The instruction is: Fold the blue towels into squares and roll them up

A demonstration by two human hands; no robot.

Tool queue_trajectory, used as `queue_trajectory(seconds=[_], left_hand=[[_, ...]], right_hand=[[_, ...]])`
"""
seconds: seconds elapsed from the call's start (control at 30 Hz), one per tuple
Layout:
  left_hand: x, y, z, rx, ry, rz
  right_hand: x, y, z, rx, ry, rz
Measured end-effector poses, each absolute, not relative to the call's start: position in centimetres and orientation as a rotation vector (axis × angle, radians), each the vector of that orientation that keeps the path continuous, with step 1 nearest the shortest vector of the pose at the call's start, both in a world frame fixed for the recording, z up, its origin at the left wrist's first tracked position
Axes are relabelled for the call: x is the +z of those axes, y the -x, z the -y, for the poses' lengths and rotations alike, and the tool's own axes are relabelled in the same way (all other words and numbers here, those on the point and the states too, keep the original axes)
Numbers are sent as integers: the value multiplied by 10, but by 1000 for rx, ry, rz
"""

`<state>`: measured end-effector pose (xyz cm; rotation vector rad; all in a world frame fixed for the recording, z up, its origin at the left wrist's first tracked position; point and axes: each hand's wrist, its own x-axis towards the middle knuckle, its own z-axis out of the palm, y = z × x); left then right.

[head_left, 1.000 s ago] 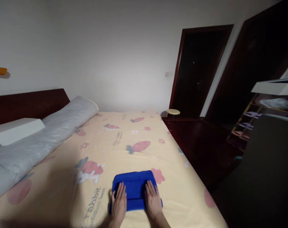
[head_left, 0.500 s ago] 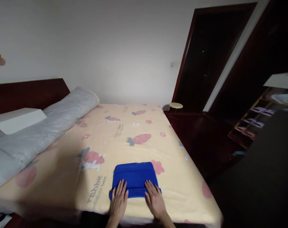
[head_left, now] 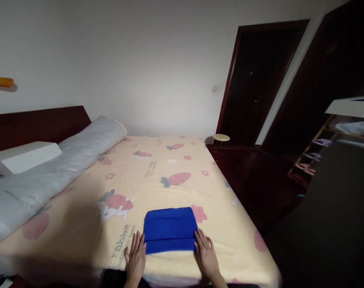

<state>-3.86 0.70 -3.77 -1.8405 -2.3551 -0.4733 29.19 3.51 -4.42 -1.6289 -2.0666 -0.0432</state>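
A folded blue cloth [head_left: 170, 228] lies flat on the bed near its front edge, with a fold line running across its lower part. At the cloth's left edge rests my left hand [head_left: 135, 256], fingers stretched out and partly on the bedsheet. My right hand [head_left: 206, 253] lies against the right edge, its fingers extended and the fingertips touching the cloth. Neither hand grips anything. Beneath is a pale yellow bedsheet [head_left: 172, 196] printed with carrots, rabbits and flowers.
A long grey rolled bundle [head_left: 64, 164] lies along the bed's left side, beside a white box [head_left: 31, 156] and the dark headboard [head_left: 40, 120]. Right of the bed are a round stool [head_left: 221, 137], a shoe rack [head_left: 310, 156] and a dark door [head_left: 262, 80].
Both hands have moved outward from the top of the cloth to its left and right edges. The cloth stays folded in about the same place, and the view has tilted slightly.
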Motion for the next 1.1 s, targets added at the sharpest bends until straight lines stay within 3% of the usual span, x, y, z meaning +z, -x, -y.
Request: queue_trajectory(seconds=[0.2,0.4,0.87,1.1], left_hand=[[-37,28,-2,-688,1877,2109],[-40,19,13,-683,1964,1938],[17,11,-32,-413,2110,2359],[21,8,-55,-343,2060,2439]], right_hand=[[-40,-282,-20,-52,1543,1996],[-45,-284,-7,-120,1505,2007],[18,-268,-42,80,1783,2106],[28,-254,-67,49,1900,2080]])
